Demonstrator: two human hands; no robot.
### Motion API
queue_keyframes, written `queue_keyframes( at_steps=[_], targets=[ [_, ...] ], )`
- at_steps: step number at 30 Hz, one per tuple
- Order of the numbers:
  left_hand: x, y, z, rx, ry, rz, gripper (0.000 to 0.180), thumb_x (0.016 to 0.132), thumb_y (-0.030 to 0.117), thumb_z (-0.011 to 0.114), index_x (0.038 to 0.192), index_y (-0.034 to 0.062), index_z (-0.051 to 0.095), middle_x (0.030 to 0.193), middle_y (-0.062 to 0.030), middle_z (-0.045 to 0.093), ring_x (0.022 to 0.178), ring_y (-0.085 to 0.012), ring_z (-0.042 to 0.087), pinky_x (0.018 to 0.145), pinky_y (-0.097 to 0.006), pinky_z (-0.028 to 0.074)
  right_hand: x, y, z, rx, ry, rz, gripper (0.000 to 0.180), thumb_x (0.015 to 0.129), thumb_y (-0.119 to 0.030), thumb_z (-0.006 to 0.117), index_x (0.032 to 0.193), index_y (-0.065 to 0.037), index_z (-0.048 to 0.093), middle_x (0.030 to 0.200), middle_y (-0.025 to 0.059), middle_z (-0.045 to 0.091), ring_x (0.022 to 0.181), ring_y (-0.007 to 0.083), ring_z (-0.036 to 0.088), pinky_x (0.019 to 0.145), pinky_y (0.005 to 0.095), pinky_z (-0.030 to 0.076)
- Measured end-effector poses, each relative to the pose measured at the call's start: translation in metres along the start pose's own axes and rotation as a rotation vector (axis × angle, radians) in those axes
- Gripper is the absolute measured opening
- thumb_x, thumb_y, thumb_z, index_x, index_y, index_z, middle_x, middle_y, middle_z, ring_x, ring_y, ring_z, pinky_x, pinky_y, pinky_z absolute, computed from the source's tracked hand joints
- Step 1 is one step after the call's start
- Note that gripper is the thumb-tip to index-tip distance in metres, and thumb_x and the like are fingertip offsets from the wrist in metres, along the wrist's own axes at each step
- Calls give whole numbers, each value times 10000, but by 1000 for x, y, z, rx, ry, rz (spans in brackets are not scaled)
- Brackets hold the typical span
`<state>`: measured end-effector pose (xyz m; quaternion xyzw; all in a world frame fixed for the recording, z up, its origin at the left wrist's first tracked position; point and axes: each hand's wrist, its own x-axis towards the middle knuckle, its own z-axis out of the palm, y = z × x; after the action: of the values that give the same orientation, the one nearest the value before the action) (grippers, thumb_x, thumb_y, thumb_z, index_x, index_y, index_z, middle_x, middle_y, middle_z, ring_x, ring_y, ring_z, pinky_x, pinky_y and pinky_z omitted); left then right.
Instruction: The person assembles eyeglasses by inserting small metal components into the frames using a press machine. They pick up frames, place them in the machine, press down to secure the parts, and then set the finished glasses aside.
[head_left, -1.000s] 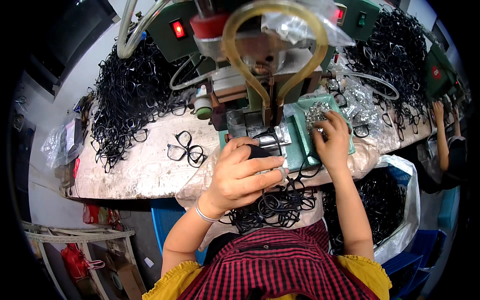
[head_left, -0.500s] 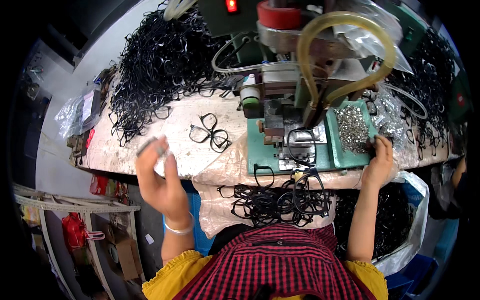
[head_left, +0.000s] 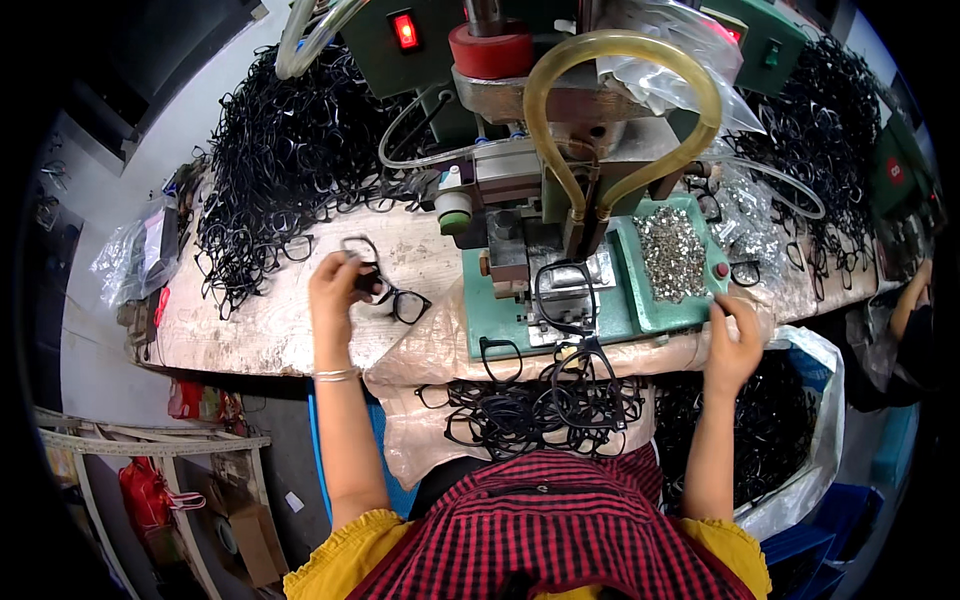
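Left fingers (head_left: 338,270) touch black plastic glasses frames (head_left: 394,297) at nine o'clock on the pale wooden desk (head_left: 270,335); I can't tell if they pinch. Right fingers (head_left: 743,312) spread at three. I think it's picking-up; next needs a soft grip.

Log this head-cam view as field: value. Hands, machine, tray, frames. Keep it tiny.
left: left hand at loose black frames on the bench; grip unclear
right: right hand by the green tray, near right corner
tray contents: small shiny pieces
machine: green base, red switch lit
near pile: tangled black frames by the checked apron
far pile: larger heap, left of machine
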<state>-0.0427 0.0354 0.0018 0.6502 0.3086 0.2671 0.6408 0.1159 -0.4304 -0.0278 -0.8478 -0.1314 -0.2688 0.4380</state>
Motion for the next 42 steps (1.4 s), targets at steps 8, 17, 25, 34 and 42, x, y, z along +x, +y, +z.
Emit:
queue_keyframes(
  at_steps=[8, 17, 25, 34, 42],
  targets=[
    [39, -114, -65, 844, 134, 60, 213, 923, 187, 487, 944, -7, 574, 687, -132, 582, 628, -257, 583, 604, -382, 460, 11, -74, 1, 431, -242, 82, 161, 787, 32, 694, 946, 8, 707, 947, 94, 690, 911, 188, 644, 855, 292, 486],
    [-19, -28, 42, -47, 76, 191, 173, 1011, 173, 535, 1043, 12, 592, 849, -32, 614, 718, -108, 585, 634, -244, 487, 34, -145, 82, 879, -228, 137, 387, 804, 12, 685, 1168, 42, 554, 915, 70, 669, 880, 111, 620, 828, 248, 478],
    [-82, 66, 83, -334, 18, 764, 166, 1004, 83, 502, 1115, 14, 605, 1033, -139, 666, 953, -241, 654, 853, -391, 544, 33, -164, 70, 1034, -376, 287, 465, 819, 27, 674, 1246, 51, 492, 914, 72, 655, 903, 94, 598, 870, 231, 451],
    [-132, 113, 110, 247, -404, 1203, 109, 765, 131, 748, 870, 144, 725, 975, -19, 730, 764, -197, 675, 756, -395, 542, 36, -167, 51, 937, -394, 154, 474, 833, -17, 625, 1290, 18, 507, 1136, 167, 661, 1116, 247, 606, 1032, 348, 394],
    [-105, 79, 141, 390, -599, 1337, 213, 709, 81, 763, 914, 126, 727, 1001, -31, 731, 786, -220, 638, 833, -446, 513, 44, -27, 59, -240, -139, -160, 130, 773, -143, 718, 880, -69, 726, 1147, 154, 650, 1189, 353, 545, 1002, 442, 426]
  ],
)
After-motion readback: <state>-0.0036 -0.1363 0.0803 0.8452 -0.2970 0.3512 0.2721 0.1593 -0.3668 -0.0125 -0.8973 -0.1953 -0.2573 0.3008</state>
